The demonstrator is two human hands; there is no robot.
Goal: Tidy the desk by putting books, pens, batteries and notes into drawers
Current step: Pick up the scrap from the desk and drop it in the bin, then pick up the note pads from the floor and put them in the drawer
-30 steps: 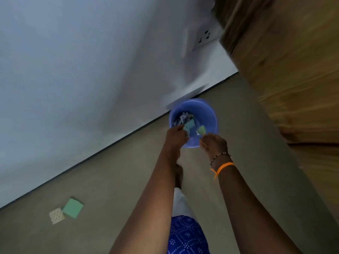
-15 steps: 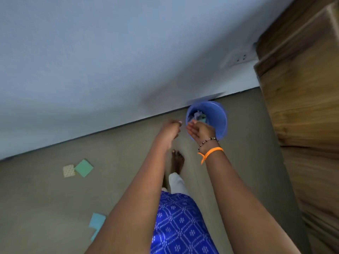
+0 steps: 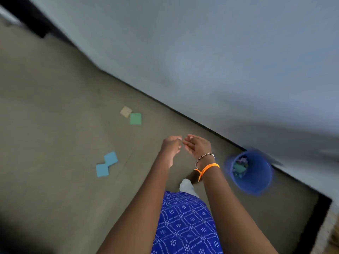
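Several square notes lie on the grey-brown floor: a green note [image 3: 135,118] touching a beige note [image 3: 126,111], and nearer me two light blue notes [image 3: 107,164] overlapping at a corner. My left hand [image 3: 171,144] and my right hand [image 3: 198,145] hover side by side above the floor, fingertips almost touching, fingers loosely curled, nothing in either. My right wrist carries an orange band and a bead bracelet. The notes lie to the left of both hands.
A blue bucket [image 3: 256,182] with crumpled papers inside stands on the floor at the right, against the pale wall [image 3: 220,61]. My blue patterned garment [image 3: 185,224] and a bare foot show below my arms. A wooden edge is at the lower right corner.
Both hands have left the blue bucket, empty. My view has swung left, so the bucket now sits at the right and the notes on the floor are nearer the middle.
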